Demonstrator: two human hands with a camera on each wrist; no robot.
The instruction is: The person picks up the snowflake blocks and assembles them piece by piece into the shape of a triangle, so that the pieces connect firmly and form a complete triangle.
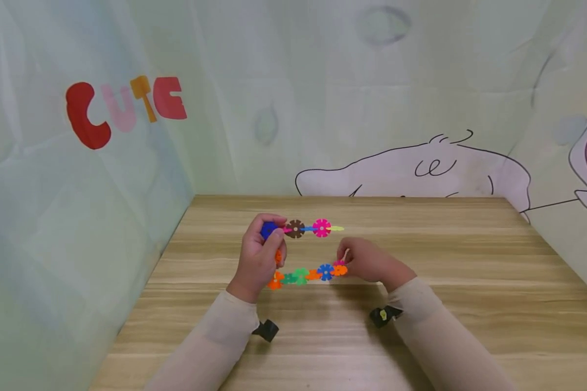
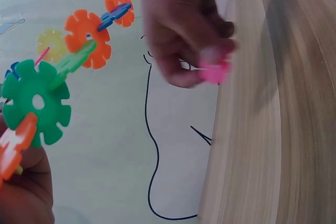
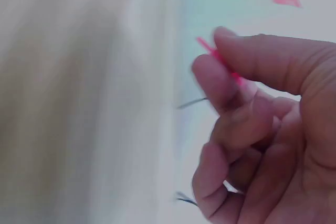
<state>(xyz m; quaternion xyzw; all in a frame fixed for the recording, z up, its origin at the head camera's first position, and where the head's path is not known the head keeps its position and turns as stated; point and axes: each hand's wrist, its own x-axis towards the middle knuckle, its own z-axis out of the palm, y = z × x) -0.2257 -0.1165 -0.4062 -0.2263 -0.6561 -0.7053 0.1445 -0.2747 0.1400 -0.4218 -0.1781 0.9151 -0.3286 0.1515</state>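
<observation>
My left hand [image 1: 260,252] grips a chain of slotted plastic discs near its bend, thumb and fingers around a dark blue disc [image 1: 268,231]. One arm of the chain runs right through a brown disc [image 1: 295,229] and a magenta disc [image 1: 322,228] to a yellow disc seen edge-on. The nearer arm has orange, green and blue discs, with an orange disc [image 1: 340,270] at its right end. Between thumb and index finger my right hand [image 1: 372,263] pinches a loose pink disc [image 2: 216,72]. In the left wrist view that disc is apart from the chain's green disc [image 2: 55,95].
Both hands are above a wood-grain table [image 1: 469,293]. A pale printed backdrop [image 1: 274,65] stands behind it and along its left side, with coloured CUTE letters [image 1: 168,98]. Each sleeve carries a black wrist camera [image 1: 268,329].
</observation>
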